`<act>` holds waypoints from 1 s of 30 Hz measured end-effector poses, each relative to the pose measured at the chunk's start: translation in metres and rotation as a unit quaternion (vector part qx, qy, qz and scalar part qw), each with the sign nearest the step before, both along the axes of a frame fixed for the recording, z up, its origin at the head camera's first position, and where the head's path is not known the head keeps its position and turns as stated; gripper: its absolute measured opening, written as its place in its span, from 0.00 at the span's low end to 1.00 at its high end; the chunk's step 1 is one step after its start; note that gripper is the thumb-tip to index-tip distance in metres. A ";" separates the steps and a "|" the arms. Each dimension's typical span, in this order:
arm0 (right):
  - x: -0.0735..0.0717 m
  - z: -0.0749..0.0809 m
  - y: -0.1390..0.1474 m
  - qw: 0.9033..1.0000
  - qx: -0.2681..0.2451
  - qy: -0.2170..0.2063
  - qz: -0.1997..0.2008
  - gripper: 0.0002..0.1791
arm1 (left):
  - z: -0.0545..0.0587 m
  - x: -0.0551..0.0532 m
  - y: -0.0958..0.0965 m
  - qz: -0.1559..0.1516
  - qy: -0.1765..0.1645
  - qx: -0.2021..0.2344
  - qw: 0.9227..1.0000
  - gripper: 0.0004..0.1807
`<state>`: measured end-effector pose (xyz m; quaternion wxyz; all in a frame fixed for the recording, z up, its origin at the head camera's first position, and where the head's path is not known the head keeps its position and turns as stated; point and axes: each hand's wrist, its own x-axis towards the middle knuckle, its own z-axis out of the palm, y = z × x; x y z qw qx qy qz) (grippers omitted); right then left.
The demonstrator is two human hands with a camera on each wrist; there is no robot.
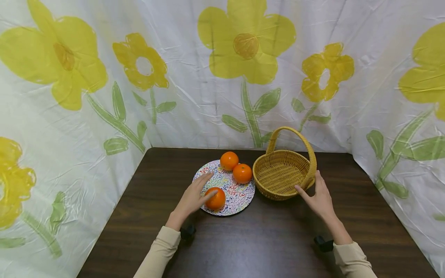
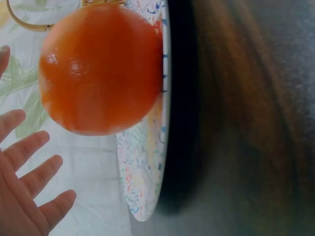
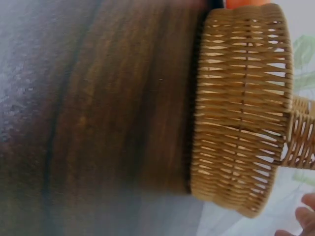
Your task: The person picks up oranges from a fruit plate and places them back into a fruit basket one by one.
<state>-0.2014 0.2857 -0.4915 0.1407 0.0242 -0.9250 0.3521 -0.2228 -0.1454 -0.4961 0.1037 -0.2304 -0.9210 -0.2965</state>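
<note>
My left hand (image 1: 191,197) hovers at the near left of a round, colourfully speckled plate (image 1: 231,195), fingers spread. Its thumb passes over the front orange (image 1: 216,200), while the left wrist view shows the fingers apart from that orange (image 2: 101,71). Two more oranges, a back one (image 1: 229,160) and a right one (image 1: 242,173), sit together toward the plate's far right. To the right of the plate stands a wicker basket (image 1: 278,175) with a tall arched handle. Beside its right side is my right hand (image 1: 320,199), fingers extended and holding nothing; any contact with the basket is unclear.
Both things stand on a dark wooden table (image 1: 243,243), toward its far edge. A white curtain (image 1: 187,116) with yellow flowers hangs behind and around the table. Dark wrist devices sit under both wrists.
</note>
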 end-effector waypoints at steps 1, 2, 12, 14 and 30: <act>0.000 -0.002 0.001 1.000 -0.001 0.004 0.001 0.52 | -0.002 0.000 0.000 0.000 -0.004 0.000 1.000 0.36; -0.001 -0.003 0.001 1.000 -0.001 0.008 0.003 0.52 | -0.003 0.001 0.000 0.000 -0.007 0.002 1.000 0.37; -0.004 -0.021 0.005 1.000 0.003 0.016 0.010 0.50 | -0.013 0.006 0.001 0.018 -0.075 0.015 0.997 0.41; -0.004 -0.023 0.005 1.000 0.007 0.012 0.013 0.51 | -0.015 0.007 0.002 0.021 -0.085 0.016 0.996 0.42; -0.009 -0.036 0.002 0.998 0.014 0.033 0.048 0.48 | -0.024 0.013 0.007 0.021 -0.111 0.038 0.993 0.42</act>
